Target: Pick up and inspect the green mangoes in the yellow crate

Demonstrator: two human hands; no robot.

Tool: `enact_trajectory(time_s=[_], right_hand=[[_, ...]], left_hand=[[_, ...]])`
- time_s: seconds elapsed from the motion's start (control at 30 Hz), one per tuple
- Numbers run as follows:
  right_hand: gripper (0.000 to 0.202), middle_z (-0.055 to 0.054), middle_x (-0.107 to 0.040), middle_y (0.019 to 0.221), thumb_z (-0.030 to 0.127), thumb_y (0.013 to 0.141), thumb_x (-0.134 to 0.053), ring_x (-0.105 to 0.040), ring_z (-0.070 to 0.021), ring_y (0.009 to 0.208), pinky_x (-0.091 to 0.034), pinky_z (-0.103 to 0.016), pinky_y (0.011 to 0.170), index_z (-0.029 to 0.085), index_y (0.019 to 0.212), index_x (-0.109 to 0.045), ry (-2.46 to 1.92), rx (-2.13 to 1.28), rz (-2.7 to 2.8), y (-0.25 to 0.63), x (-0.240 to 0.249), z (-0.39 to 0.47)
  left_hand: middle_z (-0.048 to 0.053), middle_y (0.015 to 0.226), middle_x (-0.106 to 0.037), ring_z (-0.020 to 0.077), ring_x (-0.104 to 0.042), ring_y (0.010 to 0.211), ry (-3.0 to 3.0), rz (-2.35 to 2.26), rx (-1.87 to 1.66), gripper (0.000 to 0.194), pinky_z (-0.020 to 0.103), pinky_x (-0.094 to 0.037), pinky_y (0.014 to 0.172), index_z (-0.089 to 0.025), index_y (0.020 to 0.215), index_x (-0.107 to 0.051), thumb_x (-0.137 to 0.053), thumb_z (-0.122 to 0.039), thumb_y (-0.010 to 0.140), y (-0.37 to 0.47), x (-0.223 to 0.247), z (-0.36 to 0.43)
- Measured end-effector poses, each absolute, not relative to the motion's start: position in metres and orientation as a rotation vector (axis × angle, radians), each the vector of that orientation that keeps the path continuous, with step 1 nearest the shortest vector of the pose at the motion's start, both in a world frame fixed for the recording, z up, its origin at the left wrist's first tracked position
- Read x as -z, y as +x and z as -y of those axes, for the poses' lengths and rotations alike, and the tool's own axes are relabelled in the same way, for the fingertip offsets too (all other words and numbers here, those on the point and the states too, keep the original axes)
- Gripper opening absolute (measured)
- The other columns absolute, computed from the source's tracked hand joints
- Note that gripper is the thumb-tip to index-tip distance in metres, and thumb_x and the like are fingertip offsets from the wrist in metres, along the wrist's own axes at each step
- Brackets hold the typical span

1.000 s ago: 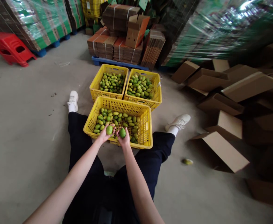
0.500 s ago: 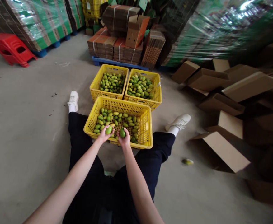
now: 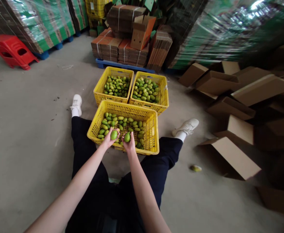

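My left hand (image 3: 107, 141) is closed around a green mango (image 3: 113, 135), which shows on top of the fingers. In my right hand (image 3: 131, 145) is a second, darker green mango (image 3: 127, 137), held with the fingers curled about it. Both hands are side by side over the near edge of a yellow plastic crate (image 3: 154, 129) between my legs. Loose green and yellowish mangoes (image 3: 104, 122) cover part of its slotted floor; the hands hide some of them.
Two more yellow crates, one at left (image 3: 98, 85) and one at right (image 3: 165, 94), hold mangoes beyond the near crate. Open cardboard boxes (image 3: 234, 158) lie to the right, near a single mango (image 3: 195, 168) on the floor. A red stool (image 3: 12, 51) and flattened cartons (image 3: 107, 48) stand farther back.
Both mangoes have turned slightly in my hands, and the left one shows more of its green side. My arms and the crates have hardly moved.
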State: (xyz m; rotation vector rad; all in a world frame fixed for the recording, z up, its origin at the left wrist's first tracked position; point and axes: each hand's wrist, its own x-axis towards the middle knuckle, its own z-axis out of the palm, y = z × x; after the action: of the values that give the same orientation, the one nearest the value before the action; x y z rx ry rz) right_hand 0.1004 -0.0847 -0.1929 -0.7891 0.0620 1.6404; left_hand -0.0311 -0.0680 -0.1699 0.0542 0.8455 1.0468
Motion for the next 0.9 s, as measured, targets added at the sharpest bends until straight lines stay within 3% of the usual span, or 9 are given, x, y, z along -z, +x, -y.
enact_trajectory(time_s=[0.13, 0.23, 0.6, 0.9], right_hand=[[0.007, 0.004, -0.062, 0.06, 0.022, 0.084, -0.061, -0.056, -0.0071, 0.051, -0.047, -0.015, 0.047, 0.019, 0.078, -0.061, -0.779, -1.652, -0.03, 0.1, 0.19, 0.087], [0.01, 0.005, -0.058, 0.055, 0.024, 0.084, -0.061, -0.053, -0.0072, 0.047, -0.045, -0.016, 0.044, 0.018, 0.076, -0.06, -0.773, -1.677, -0.012, 0.101, 0.189, 0.088], [0.034, 0.004, -0.048, 0.045, 0.046, 0.087, -0.049, -0.041, -0.008, 0.037, -0.039, -0.019, 0.037, 0.02, 0.067, -0.055, -0.727, -1.754, 0.024, 0.107, 0.18, 0.093], [0.037, 0.003, -0.048, 0.043, 0.048, 0.087, -0.046, -0.041, -0.0095, 0.036, -0.04, -0.021, 0.037, 0.02, 0.064, -0.054, -0.742, -1.793, 0.045, 0.107, 0.179, 0.091]], left_hand=[[0.003, 0.074, -0.065, 0.0094, -0.063, 0.063, 0.063, -0.846, -1.044, 0.006, 0.016, -0.05, 0.054, -0.012, 0.086, -0.064, -0.063, -0.018, 0.085, -0.032, 0.17, 0.07], [0.003, 0.074, -0.065, 0.0091, -0.063, 0.062, 0.057, -0.851, -1.033, 0.004, 0.015, -0.049, 0.052, -0.012, 0.085, -0.064, -0.062, -0.01, 0.083, -0.032, 0.169, 0.07], [0.004, 0.063, -0.058, 0.0079, -0.053, 0.047, -0.017, -0.781, -0.977, 0.026, 0.015, -0.043, 0.04, -0.012, 0.08, -0.061, -0.046, -0.03, 0.092, -0.041, 0.162, 0.069], [0.004, 0.06, -0.057, 0.0084, -0.052, 0.046, -0.025, -0.741, -0.971, 0.028, 0.015, -0.044, 0.04, -0.012, 0.079, -0.06, -0.045, -0.032, 0.091, -0.04, 0.163, 0.069]])
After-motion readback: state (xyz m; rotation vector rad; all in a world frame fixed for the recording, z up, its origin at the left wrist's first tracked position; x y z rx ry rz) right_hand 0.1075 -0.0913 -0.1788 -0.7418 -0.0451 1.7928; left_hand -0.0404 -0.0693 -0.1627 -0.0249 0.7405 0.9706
